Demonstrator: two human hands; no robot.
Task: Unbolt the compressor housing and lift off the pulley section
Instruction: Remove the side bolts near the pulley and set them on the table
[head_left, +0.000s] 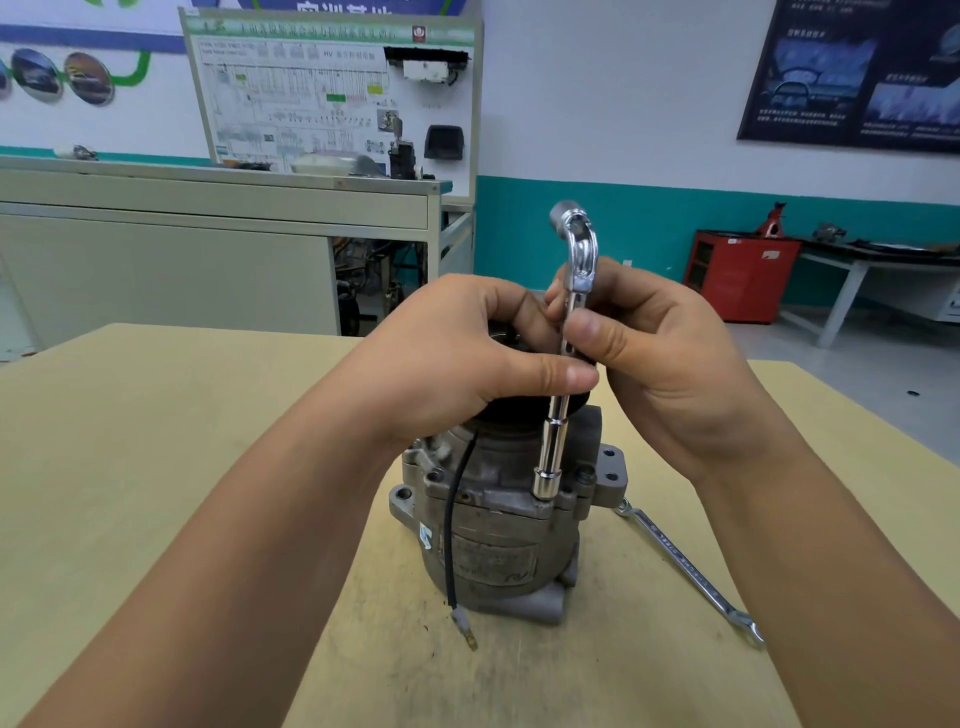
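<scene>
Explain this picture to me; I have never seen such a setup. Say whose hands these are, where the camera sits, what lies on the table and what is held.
No machine arm here: a person works with bare hands, and the one camera is worn on the head, looking forward and down. On the table stands a grey metal compressor, a dark pulley on top, a black wire hanging down its side. Both hands pinch the shaft of a shiny socket wrench, the right hand higher, the left hand lower; its socket sits on the housing's rim, seemingly on a bolt. A spanner lies untouched beside the compressor.
</scene>
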